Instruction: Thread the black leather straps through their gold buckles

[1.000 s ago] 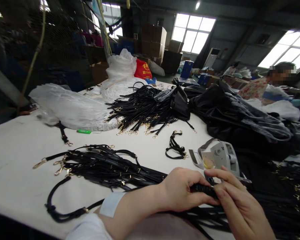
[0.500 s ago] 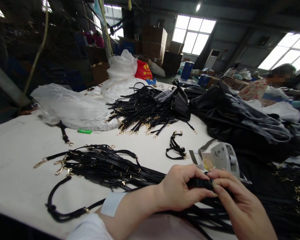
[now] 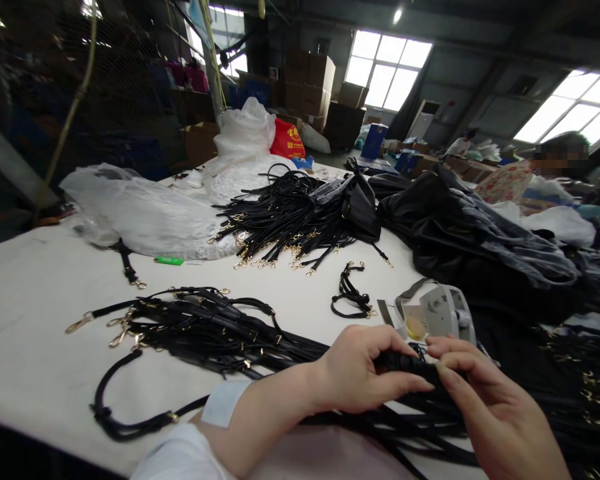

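Both of my hands meet near the front edge of a white table. My left hand is closed around a black strap, thumb underneath and fingers on top. My right hand pinches the same strap from the right with its fingertips. More black straps trail from under my hands toward the right. A bundle of black straps with gold clasps lies just left of my left forearm.
A second heap of black straps lies at mid table beside clear plastic bags. A small loose strap, a grey-white tool, a green lighter and a pile of dark bags lie around. A person sits at the far right.
My hands have shifted slightly along the black strap and kept their hold. The view has drifted a little; nothing else on the table moved.
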The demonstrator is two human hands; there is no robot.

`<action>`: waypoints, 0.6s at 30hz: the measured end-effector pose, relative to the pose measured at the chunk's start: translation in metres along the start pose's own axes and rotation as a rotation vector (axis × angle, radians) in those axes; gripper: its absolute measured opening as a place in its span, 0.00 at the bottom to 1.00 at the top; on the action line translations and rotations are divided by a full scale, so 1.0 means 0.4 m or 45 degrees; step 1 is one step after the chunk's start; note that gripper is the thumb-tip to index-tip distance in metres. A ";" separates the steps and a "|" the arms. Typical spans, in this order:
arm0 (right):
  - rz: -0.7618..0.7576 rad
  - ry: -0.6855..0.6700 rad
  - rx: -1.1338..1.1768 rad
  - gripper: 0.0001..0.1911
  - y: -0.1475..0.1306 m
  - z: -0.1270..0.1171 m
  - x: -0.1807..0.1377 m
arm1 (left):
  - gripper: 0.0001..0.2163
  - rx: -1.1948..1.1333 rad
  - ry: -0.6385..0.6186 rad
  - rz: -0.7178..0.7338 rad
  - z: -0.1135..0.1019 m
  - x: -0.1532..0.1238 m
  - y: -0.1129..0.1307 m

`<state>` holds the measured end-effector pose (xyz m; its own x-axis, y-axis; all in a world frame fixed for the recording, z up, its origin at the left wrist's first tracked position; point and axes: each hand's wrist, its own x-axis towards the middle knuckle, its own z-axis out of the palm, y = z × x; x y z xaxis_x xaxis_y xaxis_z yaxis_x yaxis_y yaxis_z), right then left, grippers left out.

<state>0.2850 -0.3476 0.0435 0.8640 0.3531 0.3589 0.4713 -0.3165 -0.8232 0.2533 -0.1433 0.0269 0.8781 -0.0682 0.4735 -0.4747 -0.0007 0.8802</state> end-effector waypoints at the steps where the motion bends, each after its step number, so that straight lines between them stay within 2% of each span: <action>1: -0.020 -0.018 0.000 0.06 -0.005 0.006 0.002 | 0.13 -0.001 -0.001 0.001 0.004 -0.002 -0.003; 6: -0.137 -0.093 -0.111 0.07 -0.027 0.025 0.009 | 0.15 -0.003 -0.002 -0.034 0.015 -0.007 -0.011; 9: -0.266 -0.125 -0.292 0.02 -0.033 0.014 0.013 | 0.16 0.070 -0.076 -0.072 -0.002 0.002 0.008; 10: -0.326 -0.121 -0.373 0.05 -0.033 0.011 0.014 | 0.17 0.093 -0.117 -0.089 -0.008 0.005 0.016; 13: -0.505 -0.048 -0.644 0.17 -0.031 0.011 0.018 | 0.19 0.111 -0.216 -0.087 -0.017 0.010 0.033; 18: -0.726 0.113 -0.891 0.09 -0.032 0.033 0.023 | 0.23 0.264 -0.181 -0.015 0.008 -0.003 0.027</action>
<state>0.2844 -0.3289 0.0517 0.4633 0.5602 0.6867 0.8067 -0.5874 -0.0650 0.2468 -0.1462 0.0356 0.8733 -0.2067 0.4411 -0.4795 -0.2057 0.8531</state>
